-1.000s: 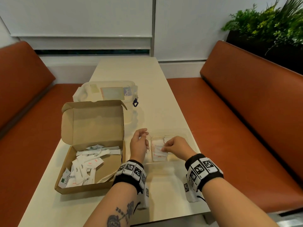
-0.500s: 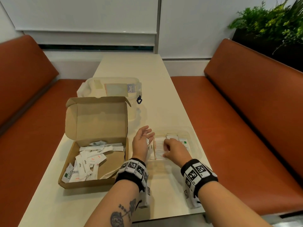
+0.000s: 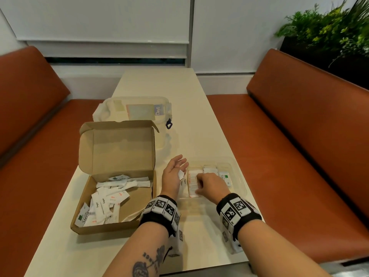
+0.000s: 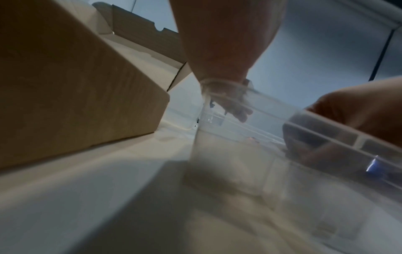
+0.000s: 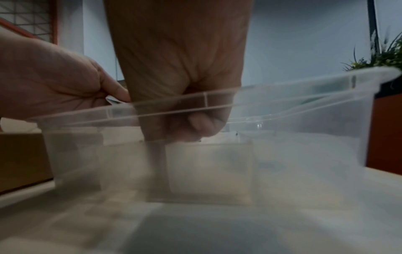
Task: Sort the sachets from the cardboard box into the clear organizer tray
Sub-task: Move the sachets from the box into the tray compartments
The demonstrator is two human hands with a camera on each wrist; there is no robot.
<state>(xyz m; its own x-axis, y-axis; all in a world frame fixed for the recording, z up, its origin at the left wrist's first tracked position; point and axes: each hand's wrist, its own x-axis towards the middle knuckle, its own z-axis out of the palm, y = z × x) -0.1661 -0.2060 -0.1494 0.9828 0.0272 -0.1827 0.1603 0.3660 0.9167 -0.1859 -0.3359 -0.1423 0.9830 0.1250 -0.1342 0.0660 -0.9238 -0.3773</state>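
An open cardboard box (image 3: 117,148) lies on the table's left side with several white sachets (image 3: 111,194) in its bottom. To its right stands the clear organizer tray (image 3: 239,176), holding upright sachets and a Stevia sachet (image 3: 225,177). My left hand (image 3: 175,172) hovers at the tray's left edge with its fingers stretched out. A small white sachet (image 3: 181,174) is pinched under its thumb. My right hand (image 3: 207,186) reaches into the tray, its fingers curled on a stack of red-printed sachets (image 3: 192,182). In the right wrist view those fingers (image 5: 195,127) sit behind the tray rim (image 5: 282,96).
A lidded translucent plastic container (image 3: 135,110) stands behind the box. Orange benches (image 3: 299,136) flank the narrow cream table (image 3: 199,120). A planter with green plants (image 3: 329,33) sits behind the right bench.
My left hand's fingers have opened out from a curled pinch. My right hand has slid nearer along the sachet stack in the tray. The head view has shifted slightly.
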